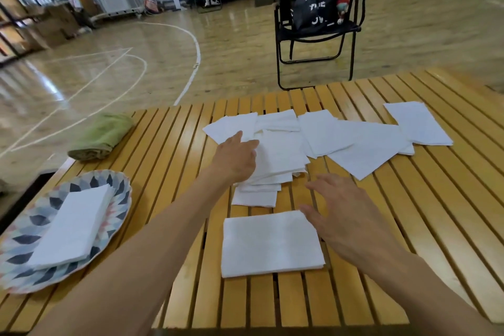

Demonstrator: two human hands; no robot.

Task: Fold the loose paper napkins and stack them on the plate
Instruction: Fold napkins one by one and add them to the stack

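The left hand (240, 158) rests flat on the loose napkins (281, 155), apparently to draw one, while the right hand (343, 213) hovers open beside the folded napkin (270, 243).

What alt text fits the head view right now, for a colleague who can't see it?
A person's left hand rests on a pile of loose white paper napkins on a slatted wooden table, while the open right hand hovers beside a folded white napkin. A patterned round plate at the left holds a stack of folded napkins.

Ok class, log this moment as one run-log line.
left hand: on loose napkins | right hand: open, by folded napkin | plate: stack begun
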